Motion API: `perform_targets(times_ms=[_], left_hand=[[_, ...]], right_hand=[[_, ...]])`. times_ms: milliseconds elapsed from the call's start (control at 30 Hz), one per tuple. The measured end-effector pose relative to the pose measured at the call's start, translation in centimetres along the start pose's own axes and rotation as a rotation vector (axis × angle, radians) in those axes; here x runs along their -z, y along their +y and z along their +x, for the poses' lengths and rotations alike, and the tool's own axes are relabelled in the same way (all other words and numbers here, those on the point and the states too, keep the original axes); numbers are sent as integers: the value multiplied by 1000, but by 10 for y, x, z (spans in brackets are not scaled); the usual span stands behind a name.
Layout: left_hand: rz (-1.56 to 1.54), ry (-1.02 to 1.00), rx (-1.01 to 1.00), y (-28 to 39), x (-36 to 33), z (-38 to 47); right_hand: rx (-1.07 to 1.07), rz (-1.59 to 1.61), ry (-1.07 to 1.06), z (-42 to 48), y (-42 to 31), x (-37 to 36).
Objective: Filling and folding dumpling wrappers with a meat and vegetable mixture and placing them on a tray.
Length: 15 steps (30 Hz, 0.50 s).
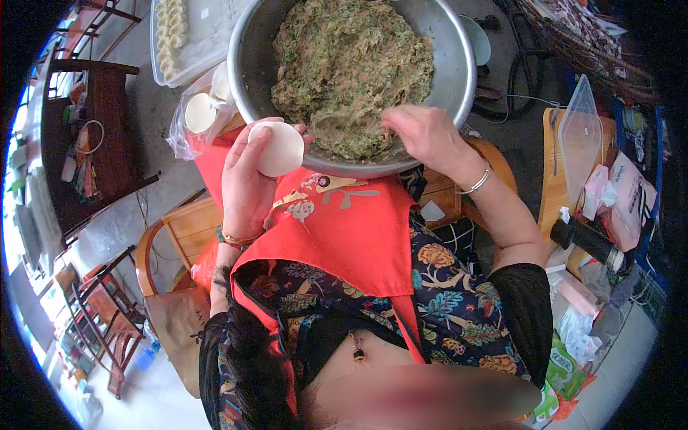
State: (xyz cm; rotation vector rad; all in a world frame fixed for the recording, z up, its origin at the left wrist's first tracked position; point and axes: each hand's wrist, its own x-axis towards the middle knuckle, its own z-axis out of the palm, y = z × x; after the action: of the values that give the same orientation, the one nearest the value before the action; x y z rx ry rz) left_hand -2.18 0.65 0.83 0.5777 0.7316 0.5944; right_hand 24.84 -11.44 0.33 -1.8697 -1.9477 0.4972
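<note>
My left hand (250, 166) holds a round white dumpling wrapper (279, 149), its thumb on the near face and fingers behind. This hand is beside the near left rim of a large stainless steel bowl (454, 70). Chopped filling with green bits (349, 64) fills much of the bowl. Over the bowl's near right side, my right hand (424, 134) has its fingers pinched together at the filling. They appear to grip a spoon (330, 127), whose smooth oval end is partly sunk in the filling; its handle is mostly hidden.
Left of the bowl, a plastic bag (180, 126) holds more wrappers (200, 113). Beyond it, a clear plastic tray (207, 37) carries rows of shaped dumplings (171, 35). A wooden chair (188, 226) is at left. At right are a black bottle (588, 244) and tissue packs (629, 199).
</note>
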Motion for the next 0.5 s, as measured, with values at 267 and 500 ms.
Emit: perform_targets(times_ms=[267, 500], left_hand=[[-35, -18, 7, -1, -4, 5], [-11, -21, 24, -3, -5, 5]], right_hand=[[79, -52, 81, -23, -11, 35], [24, -91, 14, -37, -20, 54]])
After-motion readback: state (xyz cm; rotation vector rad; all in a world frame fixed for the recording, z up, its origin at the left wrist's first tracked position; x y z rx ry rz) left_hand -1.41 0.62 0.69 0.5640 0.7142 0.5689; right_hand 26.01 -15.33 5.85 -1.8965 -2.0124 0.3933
